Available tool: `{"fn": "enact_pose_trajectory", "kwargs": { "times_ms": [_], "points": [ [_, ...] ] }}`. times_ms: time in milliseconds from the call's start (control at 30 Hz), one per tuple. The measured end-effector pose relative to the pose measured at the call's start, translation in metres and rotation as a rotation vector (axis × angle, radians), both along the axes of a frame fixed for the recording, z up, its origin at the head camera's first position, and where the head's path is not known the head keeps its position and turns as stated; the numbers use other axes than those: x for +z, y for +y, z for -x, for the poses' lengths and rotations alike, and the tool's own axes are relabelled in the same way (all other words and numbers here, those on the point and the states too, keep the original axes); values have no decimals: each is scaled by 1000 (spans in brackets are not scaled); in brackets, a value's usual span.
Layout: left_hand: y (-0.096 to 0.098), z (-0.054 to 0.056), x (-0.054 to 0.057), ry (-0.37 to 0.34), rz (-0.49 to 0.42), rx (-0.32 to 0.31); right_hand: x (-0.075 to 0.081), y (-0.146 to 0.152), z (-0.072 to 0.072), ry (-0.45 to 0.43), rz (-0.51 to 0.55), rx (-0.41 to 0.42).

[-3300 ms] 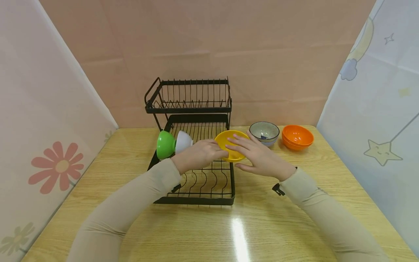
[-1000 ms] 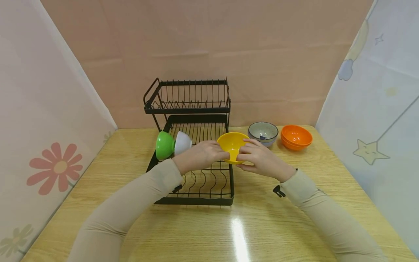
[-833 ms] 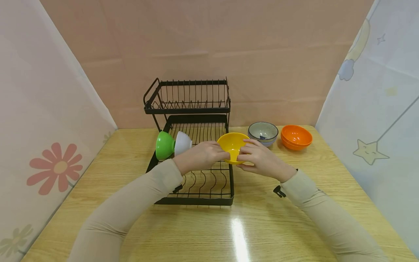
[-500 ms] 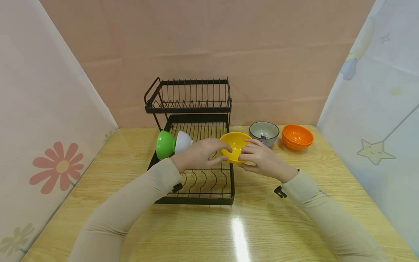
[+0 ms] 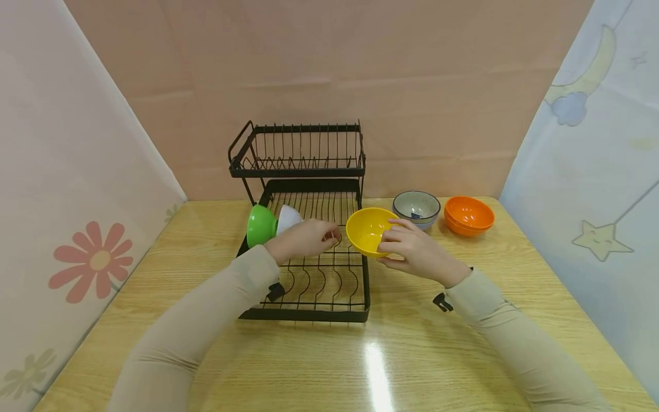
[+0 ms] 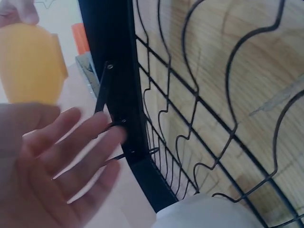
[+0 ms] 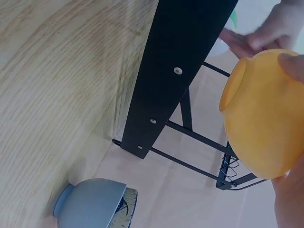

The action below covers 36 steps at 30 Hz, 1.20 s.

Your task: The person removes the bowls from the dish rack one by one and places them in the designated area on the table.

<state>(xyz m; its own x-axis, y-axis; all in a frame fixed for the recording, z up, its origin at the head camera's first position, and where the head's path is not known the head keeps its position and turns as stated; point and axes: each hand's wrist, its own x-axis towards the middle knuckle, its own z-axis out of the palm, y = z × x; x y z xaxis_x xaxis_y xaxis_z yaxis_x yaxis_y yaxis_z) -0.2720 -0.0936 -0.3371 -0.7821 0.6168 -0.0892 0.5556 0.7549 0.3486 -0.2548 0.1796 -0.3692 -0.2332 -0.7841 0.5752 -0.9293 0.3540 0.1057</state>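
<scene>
"Yellow bowl (image 5: 364, 232), held up over the right edge of a black dish rack (image 5: 319, 315) — whose grip is that?"

"The right hand's (image 5: 416, 250), clasping the rim with fingers inside the bowl and thumb outside. The left hand (image 5: 304, 238), fingers relaxed, hovers above the lower tier, just apart from the bowl."

"And around them?"

"A green bowl (image 5: 260, 225) and a white bowl (image 5: 289, 217) lie on their sides at the rack's left. On the wood-grain surface (image 5: 427, 355), right of the rack, sit a speckled grey bowl (image 5: 415, 205) nested in a blue-grey one (image 7: 90, 204) and stacked orange bowls (image 5: 465, 225) — pink cloth (image 5: 443, 114) behind."
</scene>
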Motion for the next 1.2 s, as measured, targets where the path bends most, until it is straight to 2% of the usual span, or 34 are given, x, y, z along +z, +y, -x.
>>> {"fn": "enact_pose_trajectory", "kwargs": {
  "times_ms": [233, 400, 667, 933, 1067, 1200],
  "points": [
    [-2, 0, -9, -205, 242, -111, -2, 1, 0, -12, -3, -5],
    [-3, -3, -9, -315, 348, -140, -2, 1, 0, -9, 1, -6],
    [-3, -6, -6, -314, 366, -153, -2, 1, 0, -13, -2, -9],
    [-3, -4, -3, -347, 350, -159, -2, 3, 3, 17, 26, -21],
    [-3, -4, -1, -357, 355, -155, 2, 10, 5, 29, 40, -43],
    [-3, -6, 0, -367, 350, -152, 13, 26, 6, 39, 59, -90]
  ]
}}
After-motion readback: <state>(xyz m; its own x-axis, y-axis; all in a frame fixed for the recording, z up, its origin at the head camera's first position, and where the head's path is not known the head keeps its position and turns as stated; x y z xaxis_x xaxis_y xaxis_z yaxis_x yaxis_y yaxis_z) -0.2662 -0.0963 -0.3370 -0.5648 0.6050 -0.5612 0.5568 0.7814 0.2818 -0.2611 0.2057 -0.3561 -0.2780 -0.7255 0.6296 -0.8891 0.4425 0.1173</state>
